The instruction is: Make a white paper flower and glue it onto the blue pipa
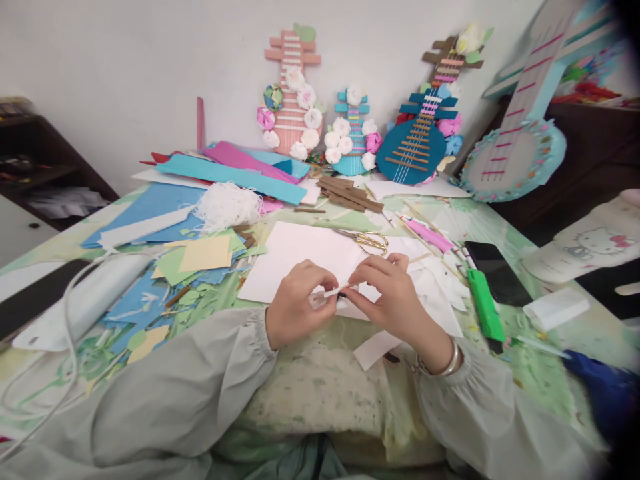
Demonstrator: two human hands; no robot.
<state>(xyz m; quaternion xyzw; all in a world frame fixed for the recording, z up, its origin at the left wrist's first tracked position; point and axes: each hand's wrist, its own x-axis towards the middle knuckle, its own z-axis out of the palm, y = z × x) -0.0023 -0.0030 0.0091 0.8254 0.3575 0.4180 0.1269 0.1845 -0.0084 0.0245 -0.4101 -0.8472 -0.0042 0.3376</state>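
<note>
Between my two hands is a small strip of white paper (332, 292), held close over the table's front part. My left hand (304, 299) pinches its left end between thumb and fingers. The thumb and fingertips of my right hand (384, 291) close on the other end, partly hiding it. Beneath them lies a large white sheet (290, 257). Gold-handled scissors (367, 240) rest on the paper just beyond my fingers. A loose white strip (376, 349) lies below my right wrist, which wears a silver bangle.
Colored paper scraps (200, 263) and a ball of white string (227, 207) are at left. A green box cutter (485, 307), a phone (497, 270) and a tumbler (587, 237) lie at right. Decorated paper lutes (413, 147) lean on the back wall. Brown strips (347, 193) are stacked behind the scissors.
</note>
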